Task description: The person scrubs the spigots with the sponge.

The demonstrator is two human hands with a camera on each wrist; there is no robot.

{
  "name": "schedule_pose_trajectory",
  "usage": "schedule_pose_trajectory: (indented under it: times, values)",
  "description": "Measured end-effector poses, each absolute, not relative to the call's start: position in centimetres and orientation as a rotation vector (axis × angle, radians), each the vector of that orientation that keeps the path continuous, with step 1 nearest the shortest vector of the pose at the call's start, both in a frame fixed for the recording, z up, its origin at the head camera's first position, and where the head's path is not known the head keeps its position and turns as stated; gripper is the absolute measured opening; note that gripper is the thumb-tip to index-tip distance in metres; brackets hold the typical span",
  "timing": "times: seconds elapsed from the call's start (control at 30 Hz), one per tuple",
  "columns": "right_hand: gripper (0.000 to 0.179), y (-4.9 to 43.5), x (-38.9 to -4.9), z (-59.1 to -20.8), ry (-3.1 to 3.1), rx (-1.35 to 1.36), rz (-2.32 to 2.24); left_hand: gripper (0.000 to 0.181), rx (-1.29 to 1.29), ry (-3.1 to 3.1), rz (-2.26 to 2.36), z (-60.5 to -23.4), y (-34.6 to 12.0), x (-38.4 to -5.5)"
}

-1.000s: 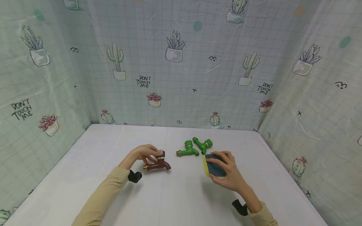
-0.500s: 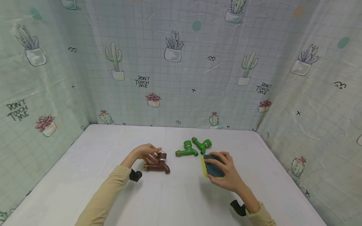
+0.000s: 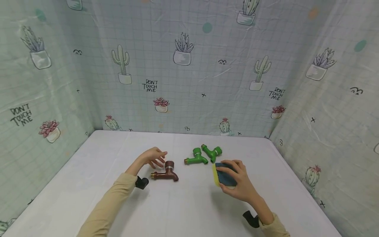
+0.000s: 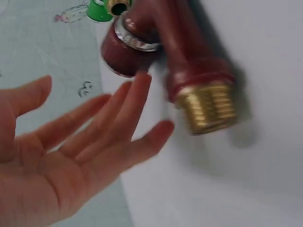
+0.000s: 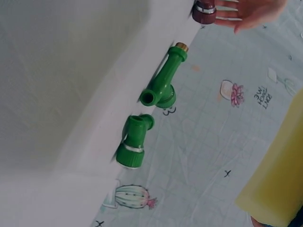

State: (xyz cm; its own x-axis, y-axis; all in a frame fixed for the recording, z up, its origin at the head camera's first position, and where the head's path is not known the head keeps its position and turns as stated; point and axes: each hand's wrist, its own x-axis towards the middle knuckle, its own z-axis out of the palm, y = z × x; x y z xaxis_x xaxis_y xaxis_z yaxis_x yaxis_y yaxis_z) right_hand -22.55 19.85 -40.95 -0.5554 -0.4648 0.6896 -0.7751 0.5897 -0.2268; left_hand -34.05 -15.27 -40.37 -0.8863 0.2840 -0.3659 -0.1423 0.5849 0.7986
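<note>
Pinching sponge (image 3: 226,178) between fingers and thumb of right hand (image 3: 240,179). Holding left hand (image 3: 151,156), fingers spread, just beside brown tap (image 3: 167,175). Nearer far edge of table (image 3: 242,144): two green taps (image 3: 196,160).

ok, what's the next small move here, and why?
Perhaps reach the left hand toward the nearer green curved-spout tap: that hand hovers beside the brown tap with brass-coloured thread, holding nothing, while the right hand grips the blue-and-yellow block sponge.

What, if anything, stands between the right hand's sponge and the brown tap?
Nothing visible: in the head view, only white table shows between the sponge in the right hand and the brown tap. The green taps lie farther back, off that straight path.
</note>
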Motion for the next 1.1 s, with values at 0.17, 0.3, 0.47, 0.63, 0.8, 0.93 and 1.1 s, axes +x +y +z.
schedule_pose_trajectory:
  times: [0.17,0.3,0.47,0.63,0.8,0.93,1.1]
  values:
    - [0.05,20.5,-22.4,-41.0,-2.262,0.939,0.72,0.038,0.338,2.782,1.279,-40.6,-12.4,-35.5]
    - [0.05,20.6,-22.4,-41.1,-2.268,0.935,0.723,0.029,0.693,3.132,1.109,-40.6,-9.0,-35.5]
    - [0.05,20.5,-22.4,-41.1,-2.256,0.942,0.734,0.025,0.947,3.342,0.595,-40.8,-5.6,-34.9]
    - [0.05,20.6,-22.5,-41.2,-2.271,0.931,0.74,0.032,1.129,3.376,0.039,-42.6,-3.8,-35.5]
    - [0.052,20.8,-22.4,-41.1,-2.291,0.913,0.744,0.046,1.206,3.319,-0.244,-44.2,-2.9,-35.9]
    - [0.052,20.8,-22.4,-41.1,-2.302,0.905,0.74,0.053,1.143,3.267,-0.347,-44.4,-2.1,-35.7]
    - [0.052,20.9,-22.4,-41.0,-2.306,0.894,0.741,0.056,1.028,3.229,-0.51,-44.9,-1.4,-35.8]
